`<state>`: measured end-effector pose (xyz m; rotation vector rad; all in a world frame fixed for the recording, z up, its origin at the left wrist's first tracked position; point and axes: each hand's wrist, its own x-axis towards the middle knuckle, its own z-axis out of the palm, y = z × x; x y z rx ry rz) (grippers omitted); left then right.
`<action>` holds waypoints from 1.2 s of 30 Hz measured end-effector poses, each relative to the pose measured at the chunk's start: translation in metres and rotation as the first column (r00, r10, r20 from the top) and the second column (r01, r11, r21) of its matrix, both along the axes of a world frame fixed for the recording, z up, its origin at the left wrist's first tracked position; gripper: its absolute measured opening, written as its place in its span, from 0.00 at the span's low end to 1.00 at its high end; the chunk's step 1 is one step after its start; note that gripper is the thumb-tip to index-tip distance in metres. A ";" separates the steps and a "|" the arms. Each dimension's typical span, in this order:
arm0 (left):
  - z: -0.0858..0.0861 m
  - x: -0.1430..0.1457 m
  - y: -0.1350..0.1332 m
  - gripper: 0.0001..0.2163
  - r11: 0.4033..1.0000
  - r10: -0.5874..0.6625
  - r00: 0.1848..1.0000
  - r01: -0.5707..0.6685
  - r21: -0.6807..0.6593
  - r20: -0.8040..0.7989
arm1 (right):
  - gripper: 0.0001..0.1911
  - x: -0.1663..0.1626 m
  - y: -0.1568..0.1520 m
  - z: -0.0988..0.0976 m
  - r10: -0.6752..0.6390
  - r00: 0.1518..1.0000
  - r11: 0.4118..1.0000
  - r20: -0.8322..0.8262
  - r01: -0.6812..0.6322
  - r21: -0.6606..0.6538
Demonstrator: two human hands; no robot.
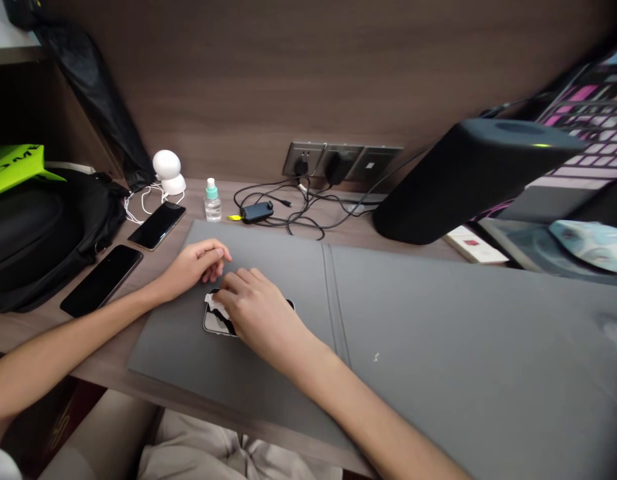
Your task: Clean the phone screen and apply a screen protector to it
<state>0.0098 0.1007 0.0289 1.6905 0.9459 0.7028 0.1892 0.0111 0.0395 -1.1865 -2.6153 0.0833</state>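
A phone lies flat on the grey desk mat, mostly covered by my right hand. That hand presses a small white wipe onto the phone with its fingers bent over it. My left hand rests just beyond the phone's far edge, fingers curled loosely on the mat, holding nothing that I can see.
Two dark phones lie at the left beside a black bag. A small spray bottle, a white round gadget, cables and wall sockets sit at the back. A black lamp head juts in from the right.
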 end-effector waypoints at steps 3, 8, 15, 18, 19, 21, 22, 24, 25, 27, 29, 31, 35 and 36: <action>0.002 0.000 -0.002 0.11 1.000 -0.009 1.000 0.009 0.001 -0.006 | 0.09 -0.002 -0.004 0.001 0.048 0.998 0.998 0.029 -0.049 0.032; 0.004 0.002 -0.004 0.11 1.000 -0.021 1.000 0.021 -0.002 -0.017 | 0.09 -0.001 -0.010 0.008 0.137 0.989 0.990 0.047 -0.139 0.038; 0.002 0.001 -0.003 0.11 0.999 -0.046 0.999 0.046 -0.018 0.004 | 0.09 0.002 -0.015 0.013 0.200 0.979 0.979 0.036 -0.198 -0.047; 0.002 0.001 -0.004 0.10 0.998 -0.060 0.998 0.060 -0.015 0.008 | 0.10 0.007 -0.017 0.012 0.193 0.981 0.978 -0.001 -0.192 -0.083; 0.003 0.001 -0.004 0.10 0.998 -0.063 0.998 0.063 -0.014 0.009 | 0.10 0.010 -0.018 0.012 0.187 0.982 0.978 -0.018 -0.188 -0.089; 0.002 0.001 -0.004 0.10 0.998 -0.066 0.998 0.066 -0.017 0.013 | 0.10 0.017 -0.021 0.011 0.176 0.983 0.979 -0.056 -0.181 -0.096; 0.002 0.001 -0.005 0.10 0.998 -0.067 0.998 0.068 -0.019 0.019 | 0.10 0.021 -0.022 0.010 0.167 0.983 0.979 -0.074 -0.174 -0.103; 0.001 0.001 -0.005 0.10 0.997 -0.072 0.997 0.073 -0.025 0.037 | 0.10 0.029 -0.024 0.009 0.146 0.983 0.980 -0.110 -0.159 -0.117; 0.000 0.000 -0.005 0.10 0.996 -0.080 0.996 0.081 -0.028 0.046 | 0.10 0.032 -0.025 0.009 0.136 0.983 0.981 -0.127 -0.152 -0.121; -0.002 0.000 -0.005 0.10 0.995 -0.094 0.994 0.096 -0.031 0.061 | 0.11 0.035 -0.026 0.008 0.124 0.980 0.982 -0.152 -0.144 -0.124; -0.003 0.000 -0.005 0.09 0.994 -0.103 0.992 0.105 -0.033 0.072 | 0.11 0.035 -0.026 0.008 0.127 0.978 0.982 -0.164 -0.147 -0.119; -0.004 0.000 -0.005 0.09 0.993 -0.105 0.991 0.108 -0.040 0.080 | 0.11 0.031 -0.026 0.007 0.139 0.976 0.981 -0.164 -0.159 -0.114; -0.006 0.001 -0.005 0.09 0.992 -0.107 0.991 0.112 -0.061 0.085 | 0.10 0.020 -0.025 0.004 0.166 0.971 0.978 -0.172 -0.185 -0.100; -0.006 0.001 -0.005 0.09 0.991 -0.109 0.991 0.114 -0.062 0.084 | 0.10 0.018 -0.024 0.003 0.175 0.967 0.976 -0.183 -0.195 -0.097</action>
